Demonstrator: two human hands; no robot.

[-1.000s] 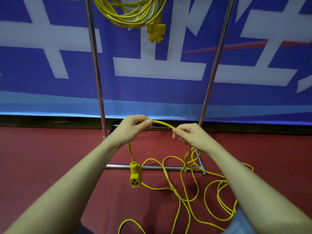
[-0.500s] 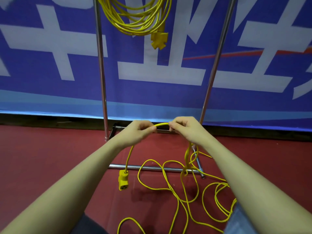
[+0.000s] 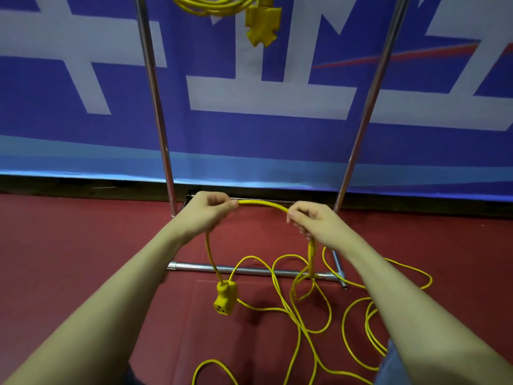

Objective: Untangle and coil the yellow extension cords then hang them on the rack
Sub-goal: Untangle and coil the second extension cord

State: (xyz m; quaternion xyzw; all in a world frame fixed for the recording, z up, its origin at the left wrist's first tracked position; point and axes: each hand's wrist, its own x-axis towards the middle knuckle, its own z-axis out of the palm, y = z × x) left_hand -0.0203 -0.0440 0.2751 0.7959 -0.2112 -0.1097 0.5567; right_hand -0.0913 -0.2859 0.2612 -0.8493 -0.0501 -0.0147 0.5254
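A yellow extension cord [image 3: 263,204] is being held up in front of the rack [image 3: 155,107] by both hands. The left hand [image 3: 206,211] is being kept curled around the cord, with the thumb and fingers pinching it where a short arc of cord is spanning across to the right hand [image 3: 312,220]. The right hand is likewise being kept closed around the cord, fingers folded over it. Below the left hand, a length of cord is hanging down, and the socket end [image 3: 225,298] is being dangled from it just above the red floor [image 3: 69,245], in front of the rack's lower crossbar [image 3: 249,270]. From the right hand, the cord is being let down into a loose tangle of loops [image 3: 311,315] that is lying spread over the floor, some loops crossing the crossbar and others reaching toward the right forearm. A second cord, already coiled [image 3: 216,5], is hanging high between the rack's two uprights, with its yellow plug [image 3: 262,23] pointing downward. A blue banner [image 3: 277,134] with white shapes is standing behind the rack.
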